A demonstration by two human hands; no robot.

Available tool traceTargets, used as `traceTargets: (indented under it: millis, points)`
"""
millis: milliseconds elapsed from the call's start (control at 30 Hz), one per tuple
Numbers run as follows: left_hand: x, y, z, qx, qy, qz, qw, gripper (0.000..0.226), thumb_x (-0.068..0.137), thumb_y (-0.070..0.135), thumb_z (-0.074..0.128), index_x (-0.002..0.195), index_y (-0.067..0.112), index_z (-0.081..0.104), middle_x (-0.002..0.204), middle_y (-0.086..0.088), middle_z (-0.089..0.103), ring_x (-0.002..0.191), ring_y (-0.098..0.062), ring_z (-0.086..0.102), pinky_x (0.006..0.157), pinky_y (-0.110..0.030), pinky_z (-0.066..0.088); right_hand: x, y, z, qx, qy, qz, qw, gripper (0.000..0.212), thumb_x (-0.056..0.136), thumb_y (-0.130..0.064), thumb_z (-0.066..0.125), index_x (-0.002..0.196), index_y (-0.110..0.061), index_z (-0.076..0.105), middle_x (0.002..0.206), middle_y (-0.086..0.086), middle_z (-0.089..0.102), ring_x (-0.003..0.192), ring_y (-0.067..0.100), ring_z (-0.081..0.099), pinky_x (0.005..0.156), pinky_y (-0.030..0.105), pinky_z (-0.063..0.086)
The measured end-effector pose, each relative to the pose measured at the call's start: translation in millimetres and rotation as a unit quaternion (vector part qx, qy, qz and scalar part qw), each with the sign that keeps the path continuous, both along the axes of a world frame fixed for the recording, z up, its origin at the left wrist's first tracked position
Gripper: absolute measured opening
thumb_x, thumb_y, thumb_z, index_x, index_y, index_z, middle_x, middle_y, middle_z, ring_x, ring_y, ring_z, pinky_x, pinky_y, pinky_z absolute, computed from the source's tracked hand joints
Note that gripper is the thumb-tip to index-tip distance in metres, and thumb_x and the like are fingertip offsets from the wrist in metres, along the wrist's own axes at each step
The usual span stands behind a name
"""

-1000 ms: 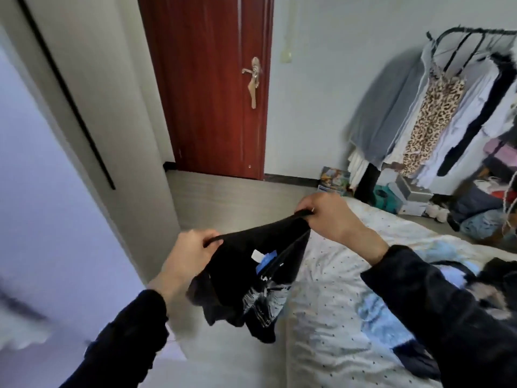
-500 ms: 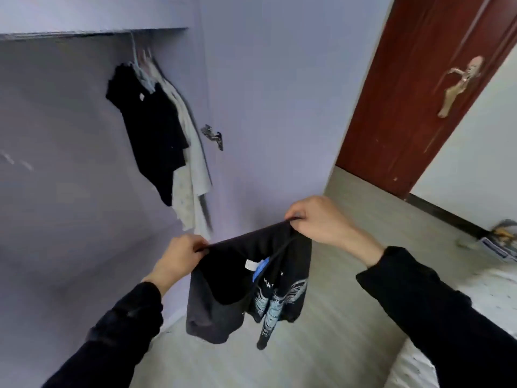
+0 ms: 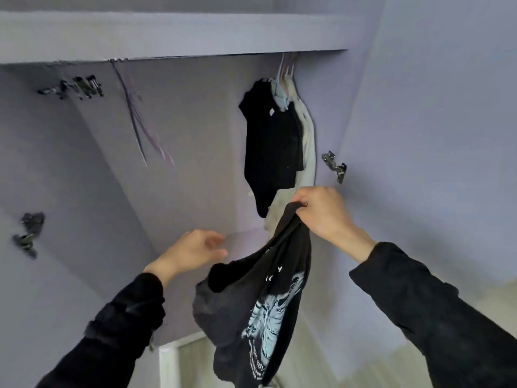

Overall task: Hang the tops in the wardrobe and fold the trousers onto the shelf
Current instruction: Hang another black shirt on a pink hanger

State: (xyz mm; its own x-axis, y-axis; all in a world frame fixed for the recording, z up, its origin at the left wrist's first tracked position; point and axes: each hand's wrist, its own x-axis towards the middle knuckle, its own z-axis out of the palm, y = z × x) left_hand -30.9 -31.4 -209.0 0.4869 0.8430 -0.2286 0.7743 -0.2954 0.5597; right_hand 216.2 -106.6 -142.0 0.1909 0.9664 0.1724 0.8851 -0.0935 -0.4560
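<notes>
- Hanging from the right hand (image 3: 321, 212), at centre right of the frame, is a black top (image 3: 260, 309); the fingers pinch a bunched edge of the cloth at its highest point, and the rest droops toward the lower centre.
- Left hand (image 3: 193, 252), at centre, holds nothing: its fingers are loosely spread and relaxed, just left of the top and not touching it.
- Both arms wear black sleeves (image 3: 436, 317) that reach in from the bottom corners.
- On the top there is a pale blue skeleton-like print, with white lettering above and below it; the letters are too crumpled and blurred to read.
- Behind the hands stands the open lilac wardrobe (image 3: 181, 152), filling most of the frame, with a shelf board across the upper part.
- In the upper right of the wardrobe a black shirt (image 3: 268, 152) hangs on a hanger, with a small white label near its collar, unreadable; a pale garment (image 3: 307, 152) hangs just right of it, touching.
- Empty hangers (image 3: 142, 127) hang in the upper left centre, blurred.
- A metal hinge (image 3: 334, 165) sits on the wardrobe's right wall, right of the hung clothes.
- Pale wooden floor (image 3: 335, 371) shows at the bottom right.
</notes>
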Motion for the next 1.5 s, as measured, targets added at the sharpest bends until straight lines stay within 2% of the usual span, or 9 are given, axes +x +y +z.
traceTargets:
  millis: [133,333,467,633,867,1000,1100,1233,1500]
  points:
    - [41.2,14.5,21.4,0.076,-0.084,-0.026,0.993,0.040,0.082,0.045,0.067,0.117,0.027,0.060,0.105,0.010,0.065,0.094,-0.006,0.059,0.087,-0.019,0.042,-30.8,50.9,3.9,0.009,0.028,0.057,0.998,0.019,0.081,-0.004,0.055,0.087,-0.017,0.068,0.083,-0.003,0.067,0.087,0.019,0.062,0.090,0.038,0.045]
    - [56.4,63.6,42.0,0.180,-0.111,0.069,0.975,0.011,0.090,0.021,0.057,0.080,0.016,0.060,0.077,-0.003,0.066,0.076,-0.023,0.062,0.072,-0.038,0.049,-28.8,121.0,8.8,0.067,-0.028,0.098,0.993,0.016,0.082,-0.008,0.057,0.091,-0.018,0.065,0.089,-0.006,0.064,0.085,0.015,0.059,0.090,0.037,0.036]
    - [45.8,84.3,54.8,0.194,-0.150,0.127,0.961,0.012,0.087,0.017,0.060,0.076,0.015,0.063,0.073,-0.004,0.067,0.074,-0.022,0.062,0.070,-0.027,0.047,-14.9,159.6,-5.6,0.102,-0.074,0.080,0.989,0.012,0.086,-0.014,0.060,0.097,-0.016,0.060,0.091,-0.002,0.060,0.083,0.018,0.058,0.077,0.033,0.031]
    - [24.9,101.7,61.4,0.187,-0.165,0.195,0.949,0.013,0.085,0.014,0.063,0.072,0.010,0.063,0.070,-0.007,0.068,0.071,-0.022,0.062,0.061,-0.014,0.039,-2.8,194.0,-26.9,0.027,-0.062,0.025,0.997,0.006,0.088,-0.015,0.057,0.093,-0.015,0.056,0.083,-0.002,0.057,0.079,0.022,0.059,0.077,0.034,0.033]
    - [-14.4,119.3,43.7,0.095,-0.038,0.194,0.976,0.020,0.087,0.010,0.050,0.106,0.016,0.054,0.080,-0.006,0.063,0.078,-0.023,0.057,0.067,-0.027,0.042,-38.8,205.6,-4.0,-0.013,0.112,0.100,0.989,0.018,0.082,-0.001,0.061,0.087,-0.015,0.071,0.079,-0.006,0.067,0.085,0.013,0.064,0.081,0.028,0.051]
    - [-15.1,119.5,28.6,0.111,-0.013,0.134,0.985,0.041,0.085,0.012,0.052,0.123,0.025,0.046,0.088,0.003,0.057,0.091,-0.024,0.058,0.092,-0.038,0.041,-80.8,209.5,18.9,-0.010,0.094,0.139,0.986,0.024,0.079,0.000,0.056,0.081,-0.017,0.072,0.073,-0.010,0.063,0.080,0.008,0.061,0.077,0.020,0.048]
    - [-5.4,116.4,30.7,0.156,-0.065,0.137,0.976,0.023,0.088,0.029,0.060,0.111,0.024,0.057,0.084,0.002,0.063,0.084,-0.020,0.061,0.083,-0.032,0.046,-98.9,211.6,23.0,-0.014,0.071,0.149,0.986,0.026,0.077,0.000,0.054,0.082,-0.019,0.071,0.081,-0.004,0.071,0.086,0.015,0.064,0.082,0.030,0.051]
    - [-11.0,121.0,39.1,0.209,-0.112,0.190,0.953,0.007,0.088,0.020,0.058,0.086,0.014,0.059,0.068,-0.006,0.060,0.071,-0.030,0.057,0.065,-0.033,0.046,-96.3,213.4,18.8,-0.019,0.049,0.134,0.990,0.022,0.082,-0.003,0.055,0.084,-0.018,0.071,0.084,-0.003,0.070,0.090,0.020,0.063,0.084,0.038,0.050]
    - [-35.7,130.6,59.8,0.301,-0.075,0.228,0.923,0.017,0.085,0.022,0.060,0.075,0.012,0.050,0.064,-0.003,0.056,0.060,-0.023,0.054,0.057,-0.026,0.035,-89.7,221.5,-3.8,-0.048,-0.054,0.124,0.990,0.019,0.090,-0.009,0.053,0.102,-0.020,0.062,0.107,0.001,0.056,0.100,0.025,0.055,0.092,0.041,0.037]
